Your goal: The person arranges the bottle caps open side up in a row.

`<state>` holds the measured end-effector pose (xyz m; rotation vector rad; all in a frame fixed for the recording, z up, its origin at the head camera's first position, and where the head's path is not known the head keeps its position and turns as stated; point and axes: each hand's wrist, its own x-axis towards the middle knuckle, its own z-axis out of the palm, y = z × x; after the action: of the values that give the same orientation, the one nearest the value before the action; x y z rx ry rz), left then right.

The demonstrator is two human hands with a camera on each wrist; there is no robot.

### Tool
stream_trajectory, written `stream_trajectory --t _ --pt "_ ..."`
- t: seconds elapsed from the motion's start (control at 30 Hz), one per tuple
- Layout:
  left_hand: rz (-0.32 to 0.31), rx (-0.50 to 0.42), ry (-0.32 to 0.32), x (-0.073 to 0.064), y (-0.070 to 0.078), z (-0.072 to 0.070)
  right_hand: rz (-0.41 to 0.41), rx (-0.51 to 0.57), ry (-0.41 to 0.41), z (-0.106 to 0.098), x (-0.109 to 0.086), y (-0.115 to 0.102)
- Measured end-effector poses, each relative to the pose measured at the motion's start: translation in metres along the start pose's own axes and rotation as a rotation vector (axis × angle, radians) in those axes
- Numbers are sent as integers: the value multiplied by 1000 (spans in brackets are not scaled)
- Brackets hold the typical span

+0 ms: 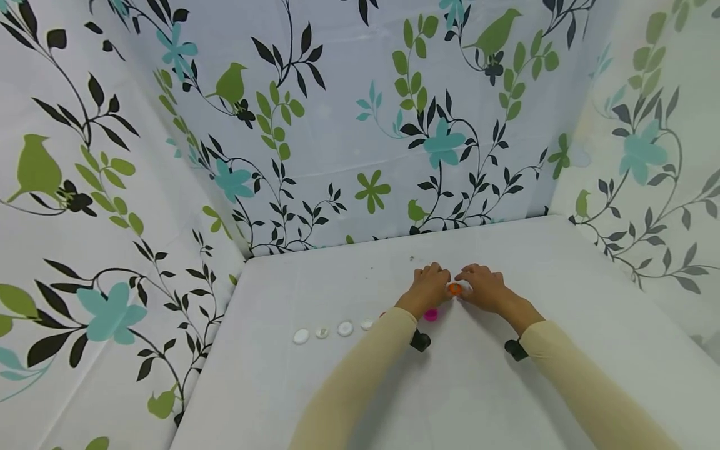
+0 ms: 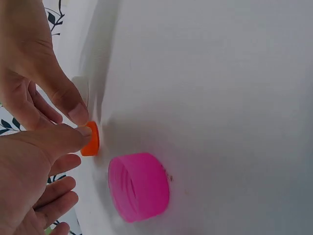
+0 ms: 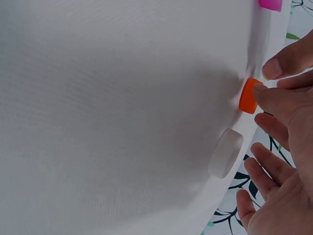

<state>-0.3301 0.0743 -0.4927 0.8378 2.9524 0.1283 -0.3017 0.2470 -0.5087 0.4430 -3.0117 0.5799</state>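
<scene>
An orange bottle cap [image 1: 454, 289] is between the two hands on the white tabletop. My left hand [image 1: 429, 289] reaches in from the left, and its thumb [image 2: 73, 137] overlaps the cap's near side. From the other side comes my right hand [image 1: 485, 289]; its thumb [image 3: 276, 102] lies against the orange cap [image 3: 248, 96]. The other fingers of both hands are loosely bent and apart, with no clear grip round the cap. Beside the left hand sits a pink cap [image 2: 139, 187], its hollow side visible. A white cap [image 3: 227, 153] stands by the right hand.
Several white caps, among them one at the row's left end [image 1: 300, 336], lie left of the left forearm. A red item [image 1: 383, 314] is mostly hidden behind that sleeve. Patterned cloth [image 1: 371, 125] hangs behind the tabletop [image 1: 270, 387] and along both sides.
</scene>
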Motion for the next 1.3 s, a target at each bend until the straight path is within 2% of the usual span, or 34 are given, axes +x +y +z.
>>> stream_trajectory --t 0.27,0.57,0.8,1.0,1.13,1.3 --pt "7 57 -2 8 7 4 11 -11 -24 3 4 2" --pt "0 86 -1 8 9 3 14 -16 -13 6 6 3" --pt "40 33 23 -1 5 -6 -9 -11 2 -4 1 -2" --pt "45 -15 33 -8 -3 -14 -29 -4 23 -17 -2 -12" --pt "37 -53 42 -10 -5 -14 -43 25 25 -21 -5 -18" --pt "47 -62 66 -17 -6 -8 -15 121 -37 -22 -12 -25"
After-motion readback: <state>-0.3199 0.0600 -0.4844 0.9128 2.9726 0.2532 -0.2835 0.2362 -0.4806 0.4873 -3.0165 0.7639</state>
